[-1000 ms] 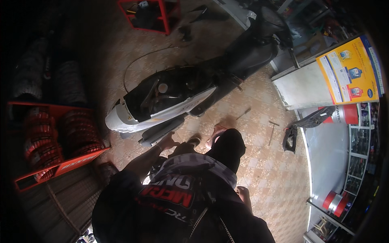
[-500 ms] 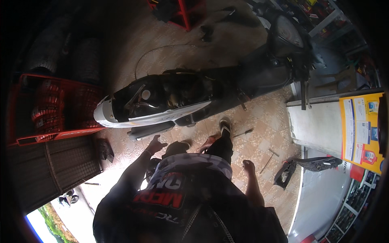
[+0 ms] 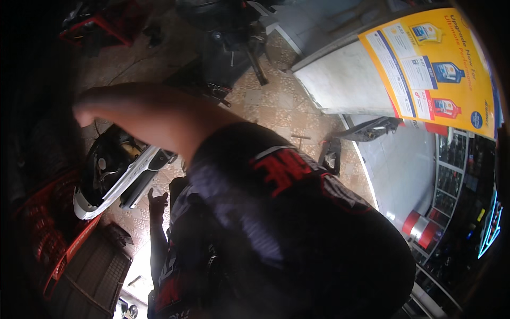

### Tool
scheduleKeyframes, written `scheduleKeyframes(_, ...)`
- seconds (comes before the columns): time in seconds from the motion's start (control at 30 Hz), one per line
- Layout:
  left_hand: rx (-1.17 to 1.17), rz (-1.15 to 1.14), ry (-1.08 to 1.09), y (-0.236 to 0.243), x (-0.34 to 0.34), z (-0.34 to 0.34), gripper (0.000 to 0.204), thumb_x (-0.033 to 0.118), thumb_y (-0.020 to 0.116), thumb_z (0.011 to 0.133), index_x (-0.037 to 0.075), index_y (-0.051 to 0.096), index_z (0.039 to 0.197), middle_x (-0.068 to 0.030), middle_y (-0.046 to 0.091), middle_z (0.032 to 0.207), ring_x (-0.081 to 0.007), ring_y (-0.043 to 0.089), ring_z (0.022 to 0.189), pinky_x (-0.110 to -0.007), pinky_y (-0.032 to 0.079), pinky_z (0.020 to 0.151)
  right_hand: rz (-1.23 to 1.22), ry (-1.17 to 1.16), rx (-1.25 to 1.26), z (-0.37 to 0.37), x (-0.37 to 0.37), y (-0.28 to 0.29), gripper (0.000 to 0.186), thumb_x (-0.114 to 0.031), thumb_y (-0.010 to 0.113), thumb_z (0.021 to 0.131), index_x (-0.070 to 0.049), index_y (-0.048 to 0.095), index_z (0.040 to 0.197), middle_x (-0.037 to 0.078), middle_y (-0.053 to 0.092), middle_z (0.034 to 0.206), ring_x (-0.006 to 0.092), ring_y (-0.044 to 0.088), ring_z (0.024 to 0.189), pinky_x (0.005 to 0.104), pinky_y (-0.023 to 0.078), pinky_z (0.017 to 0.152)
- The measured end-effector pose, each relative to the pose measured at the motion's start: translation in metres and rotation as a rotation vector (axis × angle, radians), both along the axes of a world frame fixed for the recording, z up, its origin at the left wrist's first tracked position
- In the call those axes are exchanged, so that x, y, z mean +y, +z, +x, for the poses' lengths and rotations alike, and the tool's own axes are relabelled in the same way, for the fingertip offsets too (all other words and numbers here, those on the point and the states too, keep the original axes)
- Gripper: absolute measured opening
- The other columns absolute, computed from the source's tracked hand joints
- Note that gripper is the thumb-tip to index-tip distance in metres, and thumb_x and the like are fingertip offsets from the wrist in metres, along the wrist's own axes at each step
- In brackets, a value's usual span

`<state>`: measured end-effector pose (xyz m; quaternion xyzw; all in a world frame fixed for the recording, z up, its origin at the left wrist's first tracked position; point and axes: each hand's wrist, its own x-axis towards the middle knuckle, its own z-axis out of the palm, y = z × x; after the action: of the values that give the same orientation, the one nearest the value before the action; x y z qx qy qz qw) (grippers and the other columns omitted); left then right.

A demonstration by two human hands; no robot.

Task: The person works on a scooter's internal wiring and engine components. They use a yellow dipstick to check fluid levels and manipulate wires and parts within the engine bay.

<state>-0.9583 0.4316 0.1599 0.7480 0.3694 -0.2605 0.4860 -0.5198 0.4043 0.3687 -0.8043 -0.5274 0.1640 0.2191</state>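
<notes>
My right arm reaches up and across to the left, over the motorbike. My right hand [image 3: 85, 110] is at the far left above the bike's rear end, dark and smeared by motion, so its fingers do not show clearly. Lower down, my left hand [image 3: 158, 200] hangs beside the bike with thumb and fingers apart, holding nothing. The motorbike [image 3: 101, 169] has its seat area uncovered, showing a dark inside bordered by a white tail panel [image 3: 121, 186]. My right forearm hides the middle of the bike.
A red rack [image 3: 79, 236] stands beyond the bike's tail. At right are a white counter [image 3: 345, 87], a yellow poster [image 3: 406, 72] and glass shelves [image 3: 451, 165]. A T-handle tool [image 3: 301, 137] and a black panel [image 3: 372, 131] lie low near the counter. A red stand [image 3: 95, 29] is far left.
My right arm has swung from low on the right up and across to the left. The view has turned right, so the bike appears further left. My left hand stays low and open.
</notes>
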Motion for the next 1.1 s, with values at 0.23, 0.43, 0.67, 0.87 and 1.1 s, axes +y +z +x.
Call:
scheduleKeyframes(0.23,-0.022,-0.034,0.018,-0.028,0.013,-0.013,0.097,0.023,0.082,0.089,0.004,0.018,0.159,-0.0057,0.066,0.075,-0.0146,0.063,0.070,-0.031,0.054,0.069,-0.079,0.082,-0.204,0.016,0.113,0.006,0.036,-0.035,0.060,0.096,-0.005,0.075,0.110,0.020,0.072,0.114,0.0349,0.069,0.107,0.0456,0.054,0.093)
scheduleKeyframes(0.43,-0.053,-0.077,0.091,-0.048,0.040,-0.034,0.099,0.025,0.084,0.087,0.000,0.019,0.158,-0.0071,0.068,0.078,-0.0155,0.064,0.072,-0.031,0.053,0.068,-0.231,0.068,-0.124,0.035,0.129,-0.015,0.035,-0.034,0.060,0.098,-0.005,0.073,0.113,0.021,0.071,0.119,0.0335,0.068,0.112,0.0447,0.054,0.096)
scheduleKeyframes(0.67,0.023,-0.066,0.097,-0.084,0.075,-0.068,0.098,0.023,0.087,0.085,0.000,0.024,0.157,-0.0031,0.064,0.074,-0.0130,0.062,0.069,-0.028,0.051,0.063,-0.113,-0.290,0.278,0.051,0.031,-0.174,0.043,-0.034,0.079,0.087,-0.008,0.072,0.120,0.016,0.074,0.111,0.0295,0.071,0.104,0.0396,0.054,0.094)
scheduleKeyframes(0.87,0.131,-0.013,0.108,-0.112,0.072,-0.079,0.099,0.021,0.083,0.086,0.002,0.018,0.157,-0.0088,0.069,0.079,-0.0210,0.069,0.073,-0.035,0.054,0.070,-0.057,-0.387,0.281,0.026,0.044,-0.346,0.043,-0.027,0.079,0.086,-0.010,0.068,0.124,0.016,0.071,0.118,0.0351,0.067,0.113,0.0437,0.052,0.100)
scheduleKeyframes(1.1,0.061,0.025,0.272,-0.174,0.043,-0.046,0.101,0.021,0.083,0.085,0.004,0.016,0.159,-0.0097,0.066,0.093,-0.0197,0.066,0.083,-0.035,0.056,0.078,0.368,-0.292,0.064,0.031,0.084,-0.459,0.037,-0.013,0.067,0.090,-0.004,0.064,0.126,0.021,0.069,0.118,0.0400,0.065,0.113,0.0488,0.051,0.098)
